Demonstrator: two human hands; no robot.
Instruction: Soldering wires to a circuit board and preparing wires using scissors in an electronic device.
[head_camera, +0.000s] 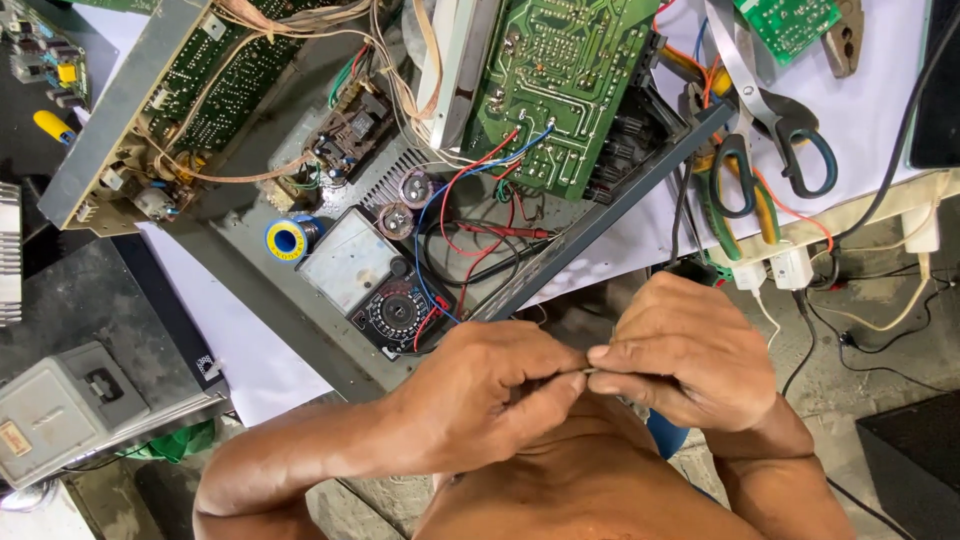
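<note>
- Pinching a thin grey piece (578, 372) between them, the left hand (480, 395) and right hand (685, 352) meet close to the body, below the surface (870, 110); both sets of fingers are closed on it.
- Just above the hands lies a meter (385, 285) inside an opened chassis (270, 270), under a green board (565, 85).
- Scissors (770, 130) lie well to the right.

Hands: left hand (480, 395) and right hand (685, 350) touching at fingertips, 6 o'clock, below the chassis (300, 300).
Meter (385, 285): on chassis, centre, 12 o'clock of left hand.
Solder reel (287, 240): just beside meter, 9 o'clock.
Board (560, 90): 12 o'clock of meter.
Scissors (770, 120): 3 o'clock of board.
Plugs (790, 268): 1 o'clock of right hand.
Box (65, 410): 9 o'clock of hands, well apart.
</note>
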